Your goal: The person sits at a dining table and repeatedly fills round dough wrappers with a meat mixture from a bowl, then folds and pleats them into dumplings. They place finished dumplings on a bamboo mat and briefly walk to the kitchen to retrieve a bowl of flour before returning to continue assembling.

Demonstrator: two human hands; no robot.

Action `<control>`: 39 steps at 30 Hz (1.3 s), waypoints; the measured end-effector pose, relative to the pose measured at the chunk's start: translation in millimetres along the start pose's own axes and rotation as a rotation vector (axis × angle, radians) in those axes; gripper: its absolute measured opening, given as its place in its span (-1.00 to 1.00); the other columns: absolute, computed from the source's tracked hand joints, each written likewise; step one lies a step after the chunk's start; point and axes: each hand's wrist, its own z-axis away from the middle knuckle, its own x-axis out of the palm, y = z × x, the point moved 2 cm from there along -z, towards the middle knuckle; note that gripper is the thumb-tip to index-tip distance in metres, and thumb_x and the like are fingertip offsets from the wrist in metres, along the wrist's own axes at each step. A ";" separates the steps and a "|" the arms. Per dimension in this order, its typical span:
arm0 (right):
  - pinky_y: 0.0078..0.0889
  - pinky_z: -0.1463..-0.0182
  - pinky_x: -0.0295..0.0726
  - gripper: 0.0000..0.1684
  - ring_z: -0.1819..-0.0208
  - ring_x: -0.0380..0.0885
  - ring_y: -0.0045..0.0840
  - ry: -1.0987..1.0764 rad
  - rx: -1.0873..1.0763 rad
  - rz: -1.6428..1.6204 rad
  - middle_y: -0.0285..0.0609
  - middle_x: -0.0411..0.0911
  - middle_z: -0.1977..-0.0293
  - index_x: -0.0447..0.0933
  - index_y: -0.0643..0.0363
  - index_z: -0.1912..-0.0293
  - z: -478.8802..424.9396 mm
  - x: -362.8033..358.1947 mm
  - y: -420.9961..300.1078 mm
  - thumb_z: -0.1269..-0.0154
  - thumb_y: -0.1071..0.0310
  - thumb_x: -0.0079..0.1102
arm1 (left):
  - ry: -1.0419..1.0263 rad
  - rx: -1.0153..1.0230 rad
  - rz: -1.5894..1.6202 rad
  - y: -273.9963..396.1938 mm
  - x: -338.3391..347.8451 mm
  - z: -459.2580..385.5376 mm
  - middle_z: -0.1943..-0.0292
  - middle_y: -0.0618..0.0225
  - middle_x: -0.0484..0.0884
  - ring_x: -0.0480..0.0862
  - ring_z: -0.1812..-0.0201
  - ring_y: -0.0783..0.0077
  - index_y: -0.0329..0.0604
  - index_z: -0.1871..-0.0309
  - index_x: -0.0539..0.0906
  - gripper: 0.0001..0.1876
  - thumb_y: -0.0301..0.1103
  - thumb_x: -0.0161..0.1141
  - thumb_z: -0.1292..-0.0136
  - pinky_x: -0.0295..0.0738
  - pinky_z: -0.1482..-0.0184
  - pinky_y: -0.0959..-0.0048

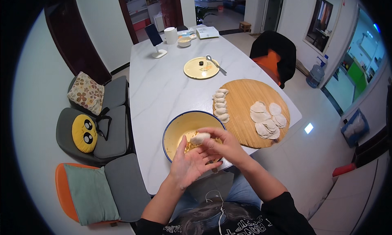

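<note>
Over an enamel basin with a blue rim [174, 121], my right hand [228, 146] pinches a folded dumpling [200, 138] between thumb and fingers. My left hand [190, 166] is palm up just beneath it, fingers spread; whether its thumb touches the dumpling is not clear. Crumbly filling shows in the basin, partly hidden by my hands. To the right lies a round wooden board [239, 112]. A row of finished dumplings [220, 106] lines its left edge, and overlapping round dough wrappers [265, 123] rest on its right half.
Farther up the marble-patterned table [150, 91] lie an enamel lid [194, 72] and a spoon [216, 64]. A phone on a stand [154, 36], a white paper roll [170, 35], a small bowl [184, 42] and a box [207, 32] stand at the far end. Cushioned chairs [111, 143] line the left side.
</note>
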 end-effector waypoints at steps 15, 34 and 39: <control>-0.30 0.11 0.45 -0.58 0.30 0.57 -0.33 0.463 0.053 0.626 -0.08 0.59 0.32 0.52 0.14 0.21 -27.6 -115.0 105.9 0.02 0.10 0.32 | 0.461 0.726 -0.760 24.3 -35.9 55.2 0.28 0.12 0.61 0.58 0.26 0.39 -0.43 0.13 0.54 -0.72 -0.34 -0.05 -0.32 0.44 0.06 0.44; -0.24 0.02 0.38 -0.73 0.12 0.42 -0.19 0.612 -0.387 0.811 -0.09 0.43 0.17 0.45 0.18 0.13 35.0 -79.9 104.3 -0.12 0.43 0.13 | 0.761 0.786 -1.693 -14.2 -149.6 94.1 -0.07 -0.01 0.40 0.34 -0.18 0.07 -0.37 -0.09 0.41 -0.65 -0.52 -0.04 -0.21 0.25 -0.22 0.23; -0.27 0.07 0.37 -0.71 0.14 0.42 -0.29 0.570 -0.555 1.092 -0.17 0.44 0.17 0.48 0.15 0.16 42.3 -73.8 109.7 -0.04 0.44 0.19 | 0.771 0.762 -2.077 -12.7 -144.8 84.5 -0.12 -0.04 0.36 0.28 -0.21 -0.04 -0.39 -0.14 0.37 -0.61 -0.44 -0.03 -0.26 0.06 -0.31 0.11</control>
